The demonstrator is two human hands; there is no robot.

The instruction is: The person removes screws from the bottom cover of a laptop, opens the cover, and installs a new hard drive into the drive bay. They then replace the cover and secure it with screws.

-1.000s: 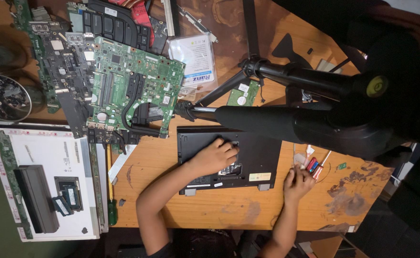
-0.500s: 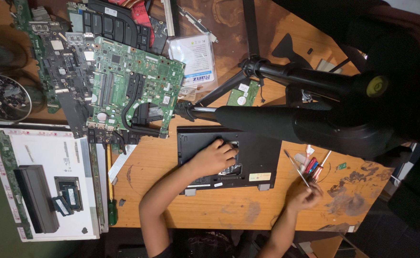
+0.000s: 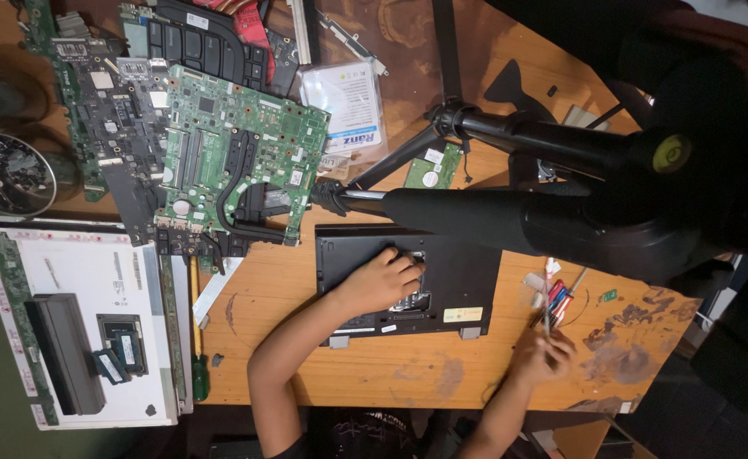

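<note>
Left hand [image 3: 384, 280] rests flat, fingers spread, on the black upturned laptop base [image 3: 408, 276]; beside it, right hand [image 3: 542, 355] pinches a thin screwdriver [image 3: 549, 299]; base not yet opened.

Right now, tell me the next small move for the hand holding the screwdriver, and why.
Probably bring the screwdriver in the right hand over to the black laptop base: the left hand already rests on it, while the tool sits off its right edge.
</note>
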